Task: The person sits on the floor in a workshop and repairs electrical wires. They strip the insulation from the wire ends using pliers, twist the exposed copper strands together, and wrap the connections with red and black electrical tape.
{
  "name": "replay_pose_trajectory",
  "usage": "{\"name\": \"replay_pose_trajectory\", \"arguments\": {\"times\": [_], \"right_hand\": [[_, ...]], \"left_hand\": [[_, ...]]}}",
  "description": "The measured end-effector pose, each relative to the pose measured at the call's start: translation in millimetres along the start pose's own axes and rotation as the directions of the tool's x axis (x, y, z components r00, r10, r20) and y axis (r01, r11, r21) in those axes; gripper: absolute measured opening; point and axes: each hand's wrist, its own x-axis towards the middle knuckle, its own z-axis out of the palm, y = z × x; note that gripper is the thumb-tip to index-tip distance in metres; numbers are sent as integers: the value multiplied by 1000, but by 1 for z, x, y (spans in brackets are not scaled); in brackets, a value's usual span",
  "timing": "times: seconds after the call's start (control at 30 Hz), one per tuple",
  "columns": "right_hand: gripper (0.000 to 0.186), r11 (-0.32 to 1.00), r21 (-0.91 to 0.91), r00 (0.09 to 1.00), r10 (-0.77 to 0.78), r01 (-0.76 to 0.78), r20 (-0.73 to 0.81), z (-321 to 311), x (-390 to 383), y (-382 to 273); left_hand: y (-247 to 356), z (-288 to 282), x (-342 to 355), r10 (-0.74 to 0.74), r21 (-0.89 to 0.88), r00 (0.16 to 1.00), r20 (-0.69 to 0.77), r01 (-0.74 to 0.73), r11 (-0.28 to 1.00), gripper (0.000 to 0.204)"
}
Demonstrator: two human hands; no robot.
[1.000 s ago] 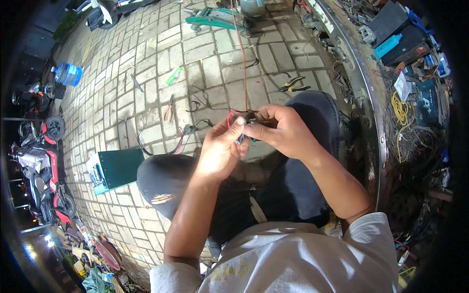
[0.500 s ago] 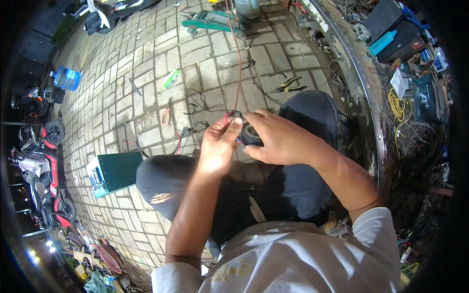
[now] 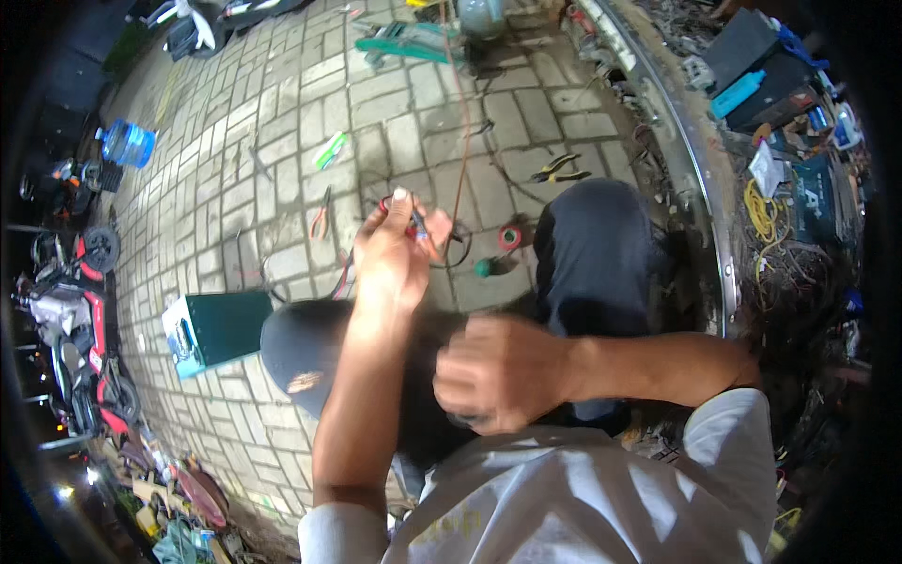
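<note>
The two hands are well apart. The left hand (image 3: 387, 254) is raised over the paving (image 3: 282, 188), thumb and fingers clamped on thin wires (image 3: 419, 226), some red and some dark; how they join inside the grip cannot be told. The right hand (image 3: 503, 371) is nearer the body, over the lap, blurred, with its fingers curled; something dark shows at its lower edge, but what it is, or whether it is gripped, cannot be told.

A reddish-brown cord (image 3: 467, 127) comes down from far beyond the hands to just beside the left fingers. On the ground to the right of the left hand lie a red ring-shaped roll (image 3: 509, 238) and a small green object (image 3: 482, 268), both beyond the right hand. Farther out that way, pliers with yellow-and-black handles (image 3: 561, 171) lie open.

Left of the left hand are orange-handled pliers (image 3: 320, 221), with a green-and-white packet (image 3: 330, 150) beyond them. A dark green box (image 3: 225, 329) stands nearer the body, beside the left knee (image 3: 305, 343). Far beyond both hands is a green floor jack (image 3: 404, 45).
</note>
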Motion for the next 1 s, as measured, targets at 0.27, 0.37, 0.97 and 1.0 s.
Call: {"name": "replay_pose_trajectory", "arguments": {"times": [0.27,0.37,0.97,1.0], "right_hand": [[41,748,219,294,488,-627,-822,-80,-117,35],[39,432,442,-177,528,-786,-830,-63,-208,76],[46,528,188,276,675,-828,-684,-128,-185,114],[47,669,152,497,666,-727,-556,-138,-140,105]], "left_hand": [[13,-9,-39,29,38,933,360,-46,998,12],[16,-6,-43,31,251,928,371,-133,959,12],[27,19,-44,-185,685,908,375,-137,716,35],[33,22,-47,-213,658,883,417,-131,742,37]]}}
